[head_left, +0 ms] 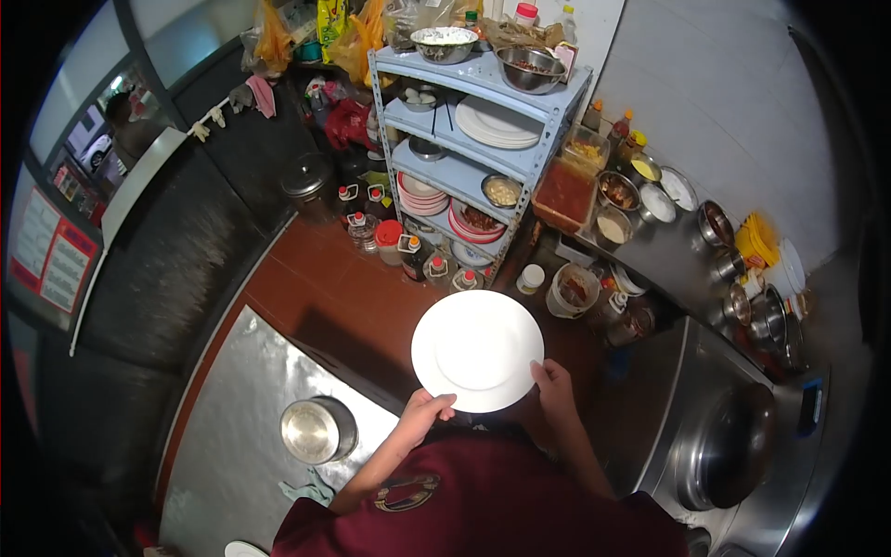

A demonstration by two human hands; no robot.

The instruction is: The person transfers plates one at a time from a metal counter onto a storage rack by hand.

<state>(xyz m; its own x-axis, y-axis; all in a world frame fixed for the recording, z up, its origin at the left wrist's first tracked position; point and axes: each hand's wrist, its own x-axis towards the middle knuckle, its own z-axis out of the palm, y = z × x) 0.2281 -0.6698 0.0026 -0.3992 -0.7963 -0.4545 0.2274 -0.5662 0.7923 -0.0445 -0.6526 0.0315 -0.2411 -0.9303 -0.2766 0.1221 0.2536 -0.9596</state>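
A round white plate [477, 351] is held out in front of my body, its bare face turned up. My left hand [425, 414] grips the near left part of its rim, with the thumb lying on top. On the right side of the rim, my right hand [554, 382] is closed in the same way, fingers mostly hidden beneath. Nothing lies on the plate.
A blue shelf rack [483, 65] with bowls and stacked plates stands ahead, bottles [438, 269] at its foot. Seasoning bowls line the right counter [640, 237]. A steel pot [318, 430] and a cloth [308, 486] rest on the left table [223, 418]. A domed lid [729, 446] is lower right.
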